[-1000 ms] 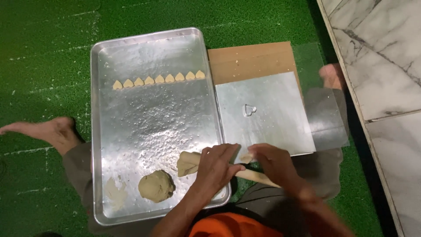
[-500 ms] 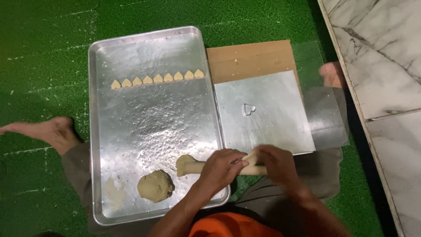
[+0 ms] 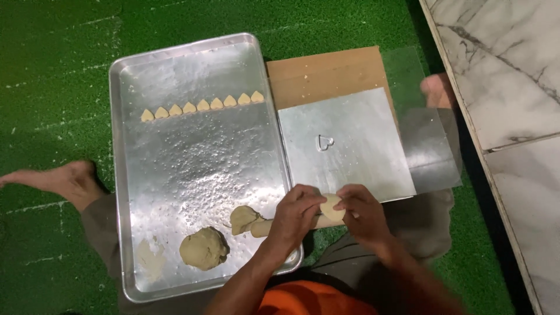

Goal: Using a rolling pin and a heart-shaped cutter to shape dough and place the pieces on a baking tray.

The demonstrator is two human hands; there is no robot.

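Both hands — left hand (image 3: 297, 213), right hand (image 3: 361, 213) — are closing around a dough piece (image 3: 331, 207) on a pin (image 3: 265, 226), working it over the tray (image 3: 119, 175) edge so scraps are falling inside.

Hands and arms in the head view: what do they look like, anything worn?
Both are bare: no gloves, rings, watch or bands show on the left hand or the right hand. The forearms are uncovered, with no sleeves reaching them. At the bottom edge sits an orange garment, and grey-brown trousers cover the legs.
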